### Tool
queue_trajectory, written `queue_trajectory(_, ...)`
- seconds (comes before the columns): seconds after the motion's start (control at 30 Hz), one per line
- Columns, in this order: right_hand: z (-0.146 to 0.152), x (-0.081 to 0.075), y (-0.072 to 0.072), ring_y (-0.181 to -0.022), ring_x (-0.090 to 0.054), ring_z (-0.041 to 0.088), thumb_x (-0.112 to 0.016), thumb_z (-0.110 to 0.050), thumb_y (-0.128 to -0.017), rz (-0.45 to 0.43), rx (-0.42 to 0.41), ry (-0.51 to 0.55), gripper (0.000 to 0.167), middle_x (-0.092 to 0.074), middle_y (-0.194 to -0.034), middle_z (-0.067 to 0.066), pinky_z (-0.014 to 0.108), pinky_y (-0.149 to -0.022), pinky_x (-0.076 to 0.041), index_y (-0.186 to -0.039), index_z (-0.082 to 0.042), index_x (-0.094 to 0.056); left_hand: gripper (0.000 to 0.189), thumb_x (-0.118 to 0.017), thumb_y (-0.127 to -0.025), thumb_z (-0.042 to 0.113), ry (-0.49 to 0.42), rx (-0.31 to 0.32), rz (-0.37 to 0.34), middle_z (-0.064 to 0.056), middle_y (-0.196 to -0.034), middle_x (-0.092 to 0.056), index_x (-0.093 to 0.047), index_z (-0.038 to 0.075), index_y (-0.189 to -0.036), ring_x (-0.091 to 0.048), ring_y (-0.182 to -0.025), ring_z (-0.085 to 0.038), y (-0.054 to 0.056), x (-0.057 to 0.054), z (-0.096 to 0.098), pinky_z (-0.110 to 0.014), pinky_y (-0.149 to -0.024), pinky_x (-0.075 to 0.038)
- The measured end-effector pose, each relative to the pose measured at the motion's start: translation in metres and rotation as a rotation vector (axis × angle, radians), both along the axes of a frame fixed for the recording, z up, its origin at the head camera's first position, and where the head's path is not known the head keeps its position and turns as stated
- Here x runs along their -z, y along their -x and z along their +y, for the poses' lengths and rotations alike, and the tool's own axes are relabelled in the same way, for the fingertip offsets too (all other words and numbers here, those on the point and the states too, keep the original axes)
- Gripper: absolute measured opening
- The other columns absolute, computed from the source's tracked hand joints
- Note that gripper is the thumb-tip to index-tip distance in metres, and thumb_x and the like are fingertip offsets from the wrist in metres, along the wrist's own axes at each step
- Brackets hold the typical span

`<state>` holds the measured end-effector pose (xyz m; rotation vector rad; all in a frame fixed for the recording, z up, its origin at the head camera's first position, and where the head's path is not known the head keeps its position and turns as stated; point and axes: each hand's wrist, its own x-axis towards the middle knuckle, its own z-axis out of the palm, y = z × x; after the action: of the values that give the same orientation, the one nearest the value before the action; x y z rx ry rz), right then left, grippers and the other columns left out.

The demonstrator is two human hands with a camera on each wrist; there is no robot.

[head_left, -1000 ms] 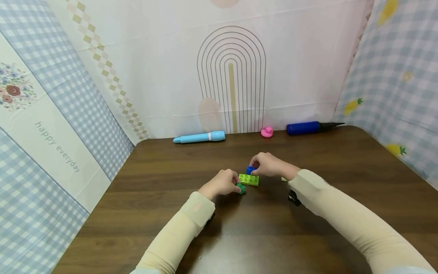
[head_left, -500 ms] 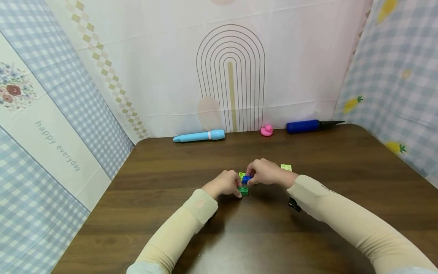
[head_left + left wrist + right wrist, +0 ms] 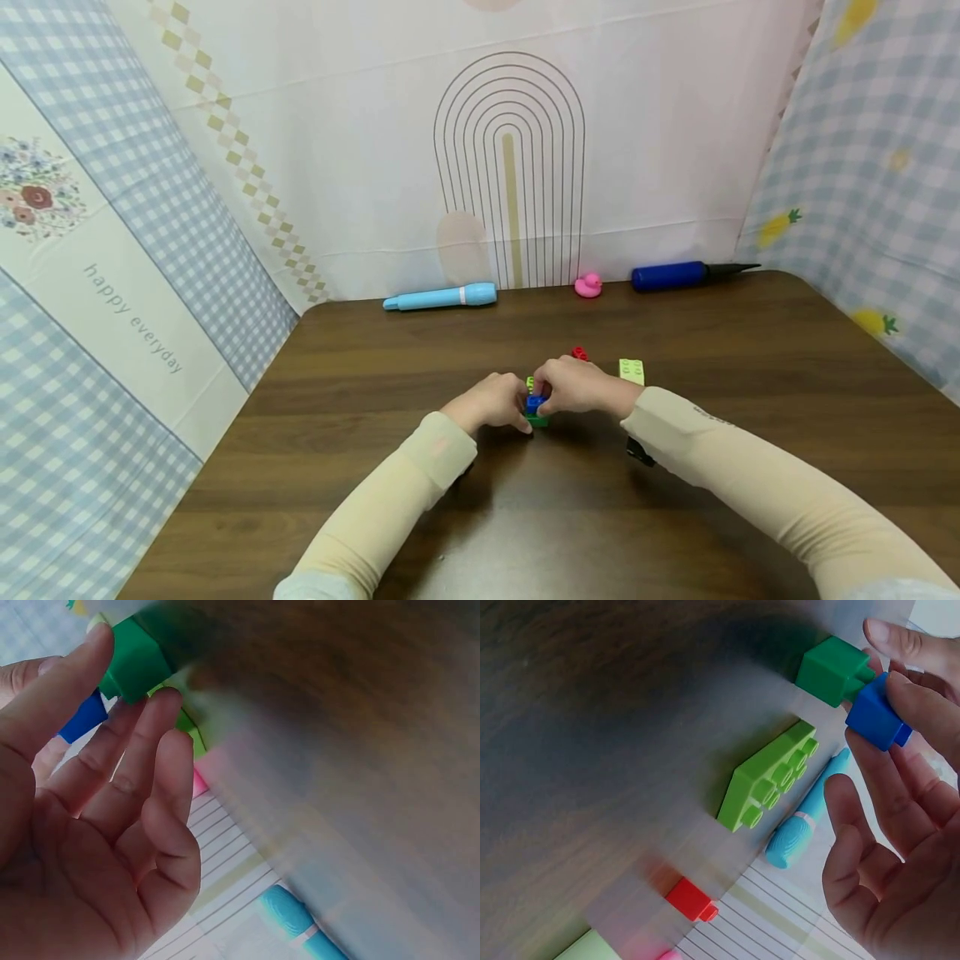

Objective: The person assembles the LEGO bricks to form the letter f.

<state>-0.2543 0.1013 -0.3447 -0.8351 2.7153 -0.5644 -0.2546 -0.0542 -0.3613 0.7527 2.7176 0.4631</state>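
My right hand pinches a small blue toy building brick between thumb and fingers. Right under it is a dark green brick, whose studs meet the blue brick's lower edge in the right wrist view. Thumb and fingertips of my left hand hold the green brick at its sides, low over the table. Just behind the pair lies a lime green brick with two rows of studs, mostly covered by my hands in the head view.
A small red brick and a pale yellow-green brick lie beyond my right hand. Along the table's back edge are a light blue tube-shaped pump, a pink rubber duck and a dark blue pump. Patterned cloth hangs behind.
My right hand has brought the blue brick from behind the lime brick forward and onto the green one. The red and pale bricks have come into view. My left hand stays with the green brick.
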Motion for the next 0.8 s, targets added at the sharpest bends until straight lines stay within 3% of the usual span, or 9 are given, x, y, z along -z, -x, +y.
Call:
queue_trajectory(0.37, -0.0033, 0.0031, -0.0014, -0.064, -0.05, 0.01, -0.073, -0.02, -0.07, 0.033, -0.027, -0.026, 0.012, -0.056, -0.07, -0.008, 0.025, -0.058, -0.043, -0.075, -0.016, -0.063, 0.021, -0.077, -0.065, 0.026, 0.06, -0.026, 0.028, 0.007, -0.066, -0.054, -0.063, 0.015, -0.074, -0.049, -0.064, -0.011, -0.0005, 0.003, 0.0052, -0.024, -0.059, -0.04)
queue_trajectory(0.8, -0.0067, -0.0034, 0.0016, -0.062, -0.05, 0.01, -0.074, -0.021, -0.069, 0.063, -0.065, -0.084, 0.013, -0.054, -0.067, -0.009, 0.026, -0.056, -0.042, -0.072, -0.017, -0.062, 0.019, -0.078, -0.064, 0.023, 0.038, -0.054, 0.007, 0.006, -0.065, -0.055, -0.063, 0.014, -0.073, -0.048, -0.06, -0.011, -0.0003, 0.0002, 0.0049, -0.025, -0.056, -0.041)
